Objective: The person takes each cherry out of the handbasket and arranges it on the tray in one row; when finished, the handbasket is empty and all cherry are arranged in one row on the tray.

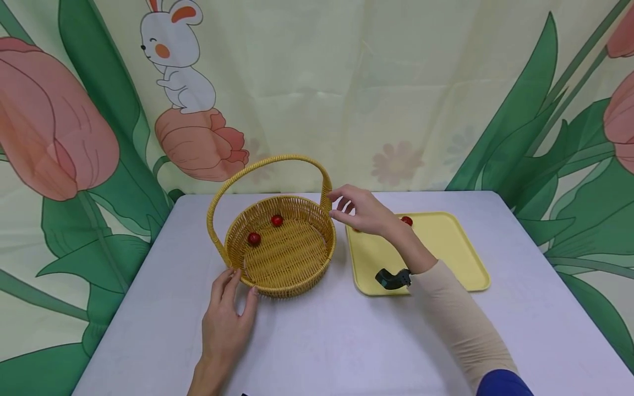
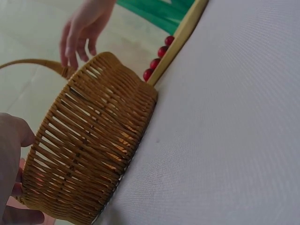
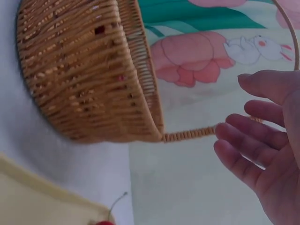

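A yellow wicker basket (image 1: 284,256) with a tall arched handle (image 1: 269,161) stands on the table, two red cherries (image 1: 254,238) inside it. My left hand (image 1: 229,316) is at the basket's front left rim, thumb and fingertips spread along it and touching it. Close to the right foot of the handle, my right hand (image 1: 364,212) hangs in the air with loosely bent fingers. Nothing shows between those fingers in the right wrist view, where the palm (image 3: 281,187) faces the camera. Whether a fingertip touches the handle, I cannot tell.
To the right of the basket lies a yellow tray (image 1: 460,258), partly behind my right forearm. Red cherries (image 2: 155,63) sit along it in the left wrist view, and one shows a stem (image 3: 117,201). A printed curtain (image 1: 396,99) hangs behind the white table (image 1: 317,352).
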Demonstrator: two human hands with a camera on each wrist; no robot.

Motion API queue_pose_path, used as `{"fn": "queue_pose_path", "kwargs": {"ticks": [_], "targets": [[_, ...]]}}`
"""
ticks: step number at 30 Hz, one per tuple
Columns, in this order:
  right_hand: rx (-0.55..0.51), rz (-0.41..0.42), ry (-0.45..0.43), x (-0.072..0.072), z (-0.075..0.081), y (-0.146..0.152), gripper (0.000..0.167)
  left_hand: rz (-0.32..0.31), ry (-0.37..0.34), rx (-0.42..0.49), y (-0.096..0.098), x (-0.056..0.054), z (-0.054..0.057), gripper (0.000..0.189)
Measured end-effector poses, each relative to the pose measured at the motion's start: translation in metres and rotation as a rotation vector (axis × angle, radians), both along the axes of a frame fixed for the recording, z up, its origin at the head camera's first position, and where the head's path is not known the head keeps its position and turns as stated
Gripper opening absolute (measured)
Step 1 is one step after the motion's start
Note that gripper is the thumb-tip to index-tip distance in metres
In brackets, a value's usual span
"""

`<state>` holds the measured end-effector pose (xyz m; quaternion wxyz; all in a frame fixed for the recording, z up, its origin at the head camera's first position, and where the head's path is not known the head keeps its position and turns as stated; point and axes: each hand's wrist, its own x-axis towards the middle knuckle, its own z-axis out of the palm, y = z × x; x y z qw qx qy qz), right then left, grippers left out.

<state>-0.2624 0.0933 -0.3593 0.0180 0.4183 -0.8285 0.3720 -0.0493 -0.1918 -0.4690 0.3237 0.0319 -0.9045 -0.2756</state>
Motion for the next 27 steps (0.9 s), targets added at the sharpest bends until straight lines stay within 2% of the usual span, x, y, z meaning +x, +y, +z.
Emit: {"fn": "queue_pose_path", "kwargs": {"ticks": [8, 13, 21, 27], "targets": [[0.014, 0.046, -0.041, 0.001, 0.000, -0.030, 0.038, 0.000, -0.012, 0.005, 0.000, -0.001, 0.000, 0.051], [0.025, 0.042, -0.085, -0.002, -0.002, -0.046, 0.039, 0.003, -0.018, 0.010, 0.001, -0.001, 0.000, 0.051], [0.062, 0.036, -0.099, -0.010, -0.008, -0.065, 0.042, -0.001, -0.015, 0.011, 0.001, -0.001, 0.000, 0.051], [0.109, 0.016, -0.133, -0.015, -0.006, -0.078, 0.042, -0.002, -0.006, 0.004, 0.000, 0.000, 0.000, 0.051]]}}
